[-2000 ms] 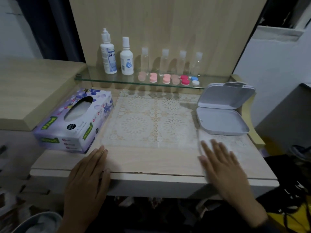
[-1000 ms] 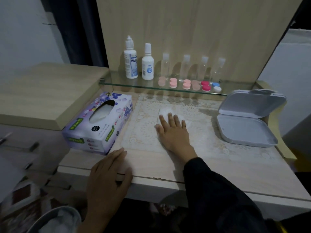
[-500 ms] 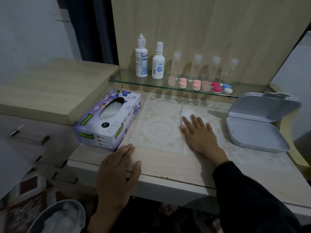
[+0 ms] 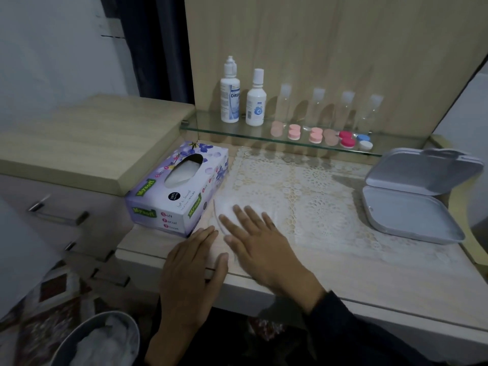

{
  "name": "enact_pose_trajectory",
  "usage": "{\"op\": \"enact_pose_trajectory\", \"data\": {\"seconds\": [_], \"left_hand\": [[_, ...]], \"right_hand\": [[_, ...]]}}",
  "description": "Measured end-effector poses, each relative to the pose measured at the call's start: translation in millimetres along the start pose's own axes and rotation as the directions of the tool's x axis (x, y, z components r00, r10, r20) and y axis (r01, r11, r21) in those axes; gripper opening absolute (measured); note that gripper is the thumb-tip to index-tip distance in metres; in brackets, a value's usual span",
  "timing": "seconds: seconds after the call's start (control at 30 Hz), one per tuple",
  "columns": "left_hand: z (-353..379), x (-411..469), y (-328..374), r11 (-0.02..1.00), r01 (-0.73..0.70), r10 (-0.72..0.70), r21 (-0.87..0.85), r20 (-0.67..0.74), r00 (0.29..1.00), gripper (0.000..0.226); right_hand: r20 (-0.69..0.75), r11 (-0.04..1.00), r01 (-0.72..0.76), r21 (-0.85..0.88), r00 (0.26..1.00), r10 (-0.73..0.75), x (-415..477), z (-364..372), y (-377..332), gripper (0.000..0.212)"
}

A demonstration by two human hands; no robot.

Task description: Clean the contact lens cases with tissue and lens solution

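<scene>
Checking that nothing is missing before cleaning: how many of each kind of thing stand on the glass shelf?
White solution bottles: 2
Clear small bottles: 4
Lens cases: 6
Total: 12

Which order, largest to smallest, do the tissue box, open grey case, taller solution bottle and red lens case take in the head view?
1. The tissue box and the open grey case: they look alike, so unranked.
2. The taller solution bottle, farther back.
3. The red lens case, smallest.
</scene>
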State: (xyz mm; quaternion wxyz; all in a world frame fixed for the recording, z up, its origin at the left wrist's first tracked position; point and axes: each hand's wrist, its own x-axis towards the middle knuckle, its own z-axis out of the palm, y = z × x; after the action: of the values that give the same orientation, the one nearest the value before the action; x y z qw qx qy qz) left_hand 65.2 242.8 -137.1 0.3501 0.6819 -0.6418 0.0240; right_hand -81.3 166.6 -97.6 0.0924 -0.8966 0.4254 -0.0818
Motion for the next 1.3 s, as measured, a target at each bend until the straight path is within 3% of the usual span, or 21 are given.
{"op": "enact_pose_trajectory", "data": {"seconds": [0.13,0.27,0.33,0.43,0.53,0.63,0.73,0.9,1.0,1.13,1.3], "left_hand": [[-1,-1,0,1.000,-0.009,0.009,-0.023,-0.008,1.000,0.047],[-2,-1,2,0.998,-0.050,0.049,-0.028,-0.021,0.999,0.045],[-3,-1,2,0.998,-0.046,0.046,-0.034,-0.013,0.999,0.045],[-4,-1,3,0.996,-0.039,0.036,-0.082,-0.029,0.999,0.043],[-6,0,0,0.987,-0.066,0.064,-0.148,-0.023,0.998,0.039],[-16,-2,-5,0.943,-0.023,0.033,-0.331,0.027,0.999,0.036],[-36,-4,-10,0.830,0.071,-0.022,-0.553,0.094,0.995,0.027],[-68,-12,-45,0.807,0.062,-0.033,-0.587,0.060,0.998,0.022],[-90,-20,-77,0.850,0.066,-0.090,-0.522,-0.021,0.996,0.024],[-119,-35,-123,0.889,0.113,-0.177,-0.444,-0.105,0.979,0.024],[-139,-68,-175,0.894,0.240,-0.320,-0.378,-0.164,0.933,0.020]], "right_hand": [[-0.034,0.997,0.079,-0.017,0.996,-0.080,-59,-2,4,0.048],[-0.121,0.990,0.067,-0.123,0.989,-0.082,-98,1,19,0.047],[-0.190,0.994,0.067,-0.088,0.978,-0.082,-106,1,25,0.046],[-0.288,0.986,0.107,0.129,0.956,-0.066,-110,-8,32,0.031],[-0.292,0.935,0.090,0.344,0.956,0.015,-102,-26,32,0.007],[-0.228,0.820,-0.025,0.571,0.955,0.188,-85,-38,27,0.018],[-0.218,0.727,0.001,0.687,0.954,0.204,-63,-44,13,0.016],[-0.188,0.637,0.081,0.766,0.977,0.103,-21,-33,-28,0.013],[-0.149,0.625,0.107,0.773,0.989,0.014,3,-17,-60,0.012],[-0.158,0.643,0.210,0.736,0.978,-0.139,32,10,-110,0.008],[-0.065,0.601,0.218,0.769,0.962,-0.265,58,54,-177,0.008]]}}
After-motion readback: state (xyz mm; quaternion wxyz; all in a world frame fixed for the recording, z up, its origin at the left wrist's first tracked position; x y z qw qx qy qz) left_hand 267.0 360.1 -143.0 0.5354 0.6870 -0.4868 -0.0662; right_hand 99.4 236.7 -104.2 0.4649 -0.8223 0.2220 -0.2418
